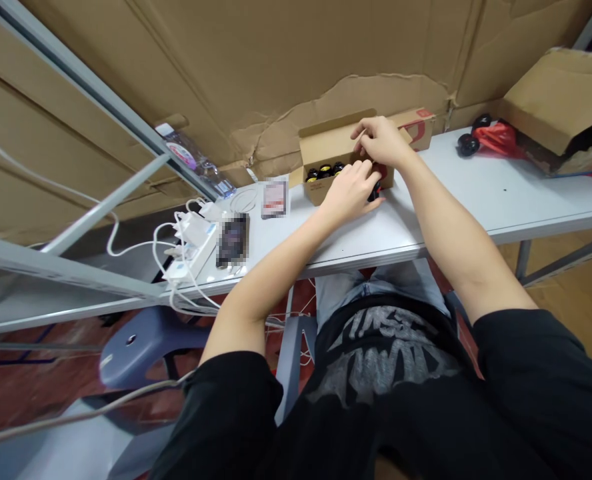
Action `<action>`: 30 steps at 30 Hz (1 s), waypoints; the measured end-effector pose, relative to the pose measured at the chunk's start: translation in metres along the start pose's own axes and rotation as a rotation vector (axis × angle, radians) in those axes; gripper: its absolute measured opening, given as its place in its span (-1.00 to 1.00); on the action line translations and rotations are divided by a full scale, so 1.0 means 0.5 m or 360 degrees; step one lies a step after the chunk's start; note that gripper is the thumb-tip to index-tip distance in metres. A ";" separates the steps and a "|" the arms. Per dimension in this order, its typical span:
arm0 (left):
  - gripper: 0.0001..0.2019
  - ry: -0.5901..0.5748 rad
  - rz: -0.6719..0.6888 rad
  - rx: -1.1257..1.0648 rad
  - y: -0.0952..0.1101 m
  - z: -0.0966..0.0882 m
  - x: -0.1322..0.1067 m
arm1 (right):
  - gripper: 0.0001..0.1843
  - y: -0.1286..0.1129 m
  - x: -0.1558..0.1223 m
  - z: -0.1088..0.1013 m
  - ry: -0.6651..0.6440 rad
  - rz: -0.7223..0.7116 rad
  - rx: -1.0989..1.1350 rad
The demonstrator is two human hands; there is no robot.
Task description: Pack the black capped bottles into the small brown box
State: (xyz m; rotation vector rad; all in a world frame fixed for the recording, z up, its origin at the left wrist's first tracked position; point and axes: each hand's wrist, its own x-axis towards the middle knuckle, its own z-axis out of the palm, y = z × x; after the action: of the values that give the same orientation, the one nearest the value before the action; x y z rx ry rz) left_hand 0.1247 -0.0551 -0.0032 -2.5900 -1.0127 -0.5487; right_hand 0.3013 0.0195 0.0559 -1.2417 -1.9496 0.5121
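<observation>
An open cardboard box [318, 195] stands on the white table in front of me. Several round black parts with yellow rings [325, 172] lie in a row at its left end. My left hand [352, 189] reaches over the front wall. A small black part [375, 192] shows between its thumb and fingers, mostly covered by them. Above the box's right end is my right hand [382, 141], its fingers bent and drawn together. Whatever those fingertips hold is too small or hidden to make out. Part of the box's inside is hidden behind both hands.
Behind lies another carton [419, 128]. At right, black round parts [469, 145] and red plastic [499, 139] sit beside a large open carton [561, 100]. Leftward are a blurred phone-like object [233, 240], a small packet [275, 199], a power strip [191, 250] and a plastic bottle [196, 160].
</observation>
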 end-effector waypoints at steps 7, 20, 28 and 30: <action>-0.74 -0.0069 0.0189 -0.0166 -0.006 -0.008 -0.030 | -0.82 0.000 0.001 0.001 0.0158 -0.0075 0.0146; -0.36 -0.0428 0.0238 -0.0272 -0.029 -0.037 -0.038 | -0.77 0.020 0.016 0.028 0.0374 -0.0171 0.0428; -0.49 -0.0306 0.0175 -0.0465 -0.041 -0.043 -0.049 | -0.81 0.035 0.028 0.037 0.0358 -0.0323 0.0461; -0.55 -0.0113 0.0065 -0.0706 -0.051 -0.050 -0.052 | -0.87 0.036 0.030 0.038 0.0379 -0.0354 0.0454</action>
State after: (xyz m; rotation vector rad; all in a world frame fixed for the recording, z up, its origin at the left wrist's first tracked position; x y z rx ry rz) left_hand 0.0833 -0.0625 0.0104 -3.0276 -0.9433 -0.7476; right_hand 0.2935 0.0420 0.0376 -0.8531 -1.7178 0.4842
